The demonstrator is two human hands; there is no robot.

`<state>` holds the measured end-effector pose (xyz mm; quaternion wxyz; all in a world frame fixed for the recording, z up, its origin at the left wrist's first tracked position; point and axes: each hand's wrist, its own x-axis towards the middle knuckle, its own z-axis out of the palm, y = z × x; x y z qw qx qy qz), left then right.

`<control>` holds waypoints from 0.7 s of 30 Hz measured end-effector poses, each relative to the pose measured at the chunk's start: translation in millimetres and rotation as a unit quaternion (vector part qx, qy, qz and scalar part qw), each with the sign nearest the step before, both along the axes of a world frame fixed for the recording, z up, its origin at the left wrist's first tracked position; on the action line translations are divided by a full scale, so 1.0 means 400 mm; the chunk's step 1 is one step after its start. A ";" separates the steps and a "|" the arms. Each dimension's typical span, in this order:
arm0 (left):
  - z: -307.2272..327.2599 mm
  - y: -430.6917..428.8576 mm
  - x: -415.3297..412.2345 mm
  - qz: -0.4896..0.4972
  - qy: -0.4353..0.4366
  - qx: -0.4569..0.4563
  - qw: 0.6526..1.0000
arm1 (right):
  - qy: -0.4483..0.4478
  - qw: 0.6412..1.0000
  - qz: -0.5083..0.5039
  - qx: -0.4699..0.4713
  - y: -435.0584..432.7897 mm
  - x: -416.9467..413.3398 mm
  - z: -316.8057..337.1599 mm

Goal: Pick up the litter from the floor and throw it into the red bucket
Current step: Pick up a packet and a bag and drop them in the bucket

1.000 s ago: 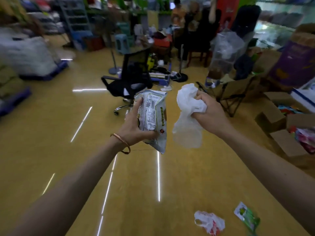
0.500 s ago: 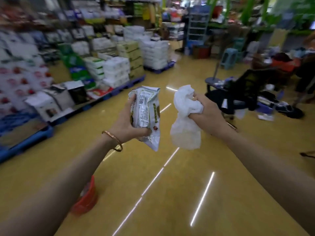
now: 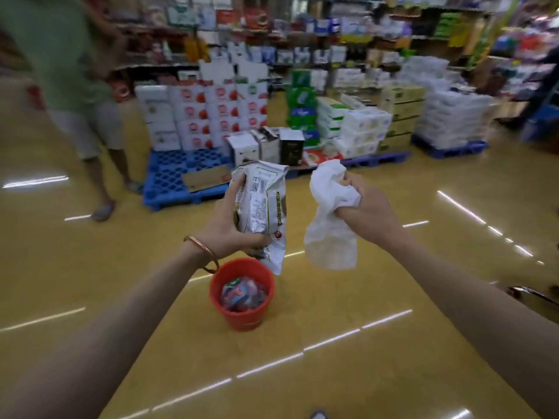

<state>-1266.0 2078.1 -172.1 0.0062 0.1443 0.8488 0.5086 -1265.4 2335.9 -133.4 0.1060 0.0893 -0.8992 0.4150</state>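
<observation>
The red bucket stands on the yellow floor in the middle of the view, with colourful wrappers inside it. My left hand grips a white and green snack packet held upright, its lower corner hanging just above the bucket's far rim. My right hand holds a crumpled white plastic bag to the right of the bucket and higher than it.
A blue pallet with a cardboard sheet and stacked boxes lies beyond the bucket. More pallets of goods and shelves fill the back. A person in a green shirt stands at the far left.
The view has swung left. The bucket, earlier at the lower left edge, now sits below my hands. A standing person has come into view. Both hands keep their hold.
</observation>
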 end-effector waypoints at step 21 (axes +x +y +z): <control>-0.095 -0.361 -0.513 0.198 -0.045 -0.040 0.978 | -0.045 0.987 0.151 0.008 -0.383 -0.718 -0.109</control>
